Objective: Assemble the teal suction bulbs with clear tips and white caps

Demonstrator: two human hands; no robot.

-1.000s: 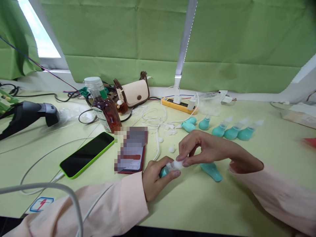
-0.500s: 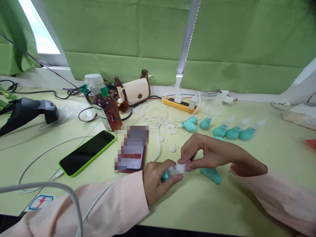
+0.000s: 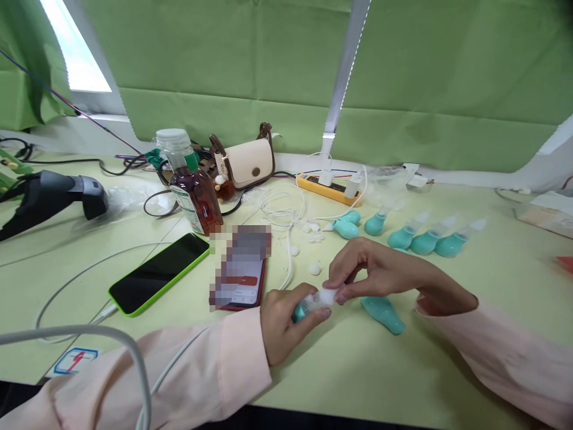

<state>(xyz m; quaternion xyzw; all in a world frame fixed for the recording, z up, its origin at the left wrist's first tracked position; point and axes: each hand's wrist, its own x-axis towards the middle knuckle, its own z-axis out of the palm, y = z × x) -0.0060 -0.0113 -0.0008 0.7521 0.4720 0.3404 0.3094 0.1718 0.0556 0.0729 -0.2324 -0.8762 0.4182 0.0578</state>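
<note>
My left hand [image 3: 282, 325] is wrapped round a nasal aspirator [image 3: 300, 311] with a teal bulb and a clear neck. My right hand [image 3: 369, 269] pinches the white tip [image 3: 328, 296] at the aspirator's end between thumb and fingers. Under the right wrist lies a loose teal bulb [image 3: 384, 315]. A small white piece [image 3: 315, 269] rests on the table just behind the hands. Farther back at the right, several aspirators with clear nozzles [image 3: 427, 240] stand in a row. Bare teal bulbs [image 3: 346, 227] lie left of them.
A phone in a red case [image 3: 242, 280] and a green-edged phone [image 3: 159, 275] lie at the left. Behind them are a bottle [image 3: 194, 197], a handbag [image 3: 250, 162] and a yellow power strip [image 3: 331, 190]. White cables [image 3: 284, 212] curl across the table; a black scanner [image 3: 49, 197] is far left.
The camera view has shifted slightly. Both hands keep hold of the aspirator and its white tip, almost in the same place.
</note>
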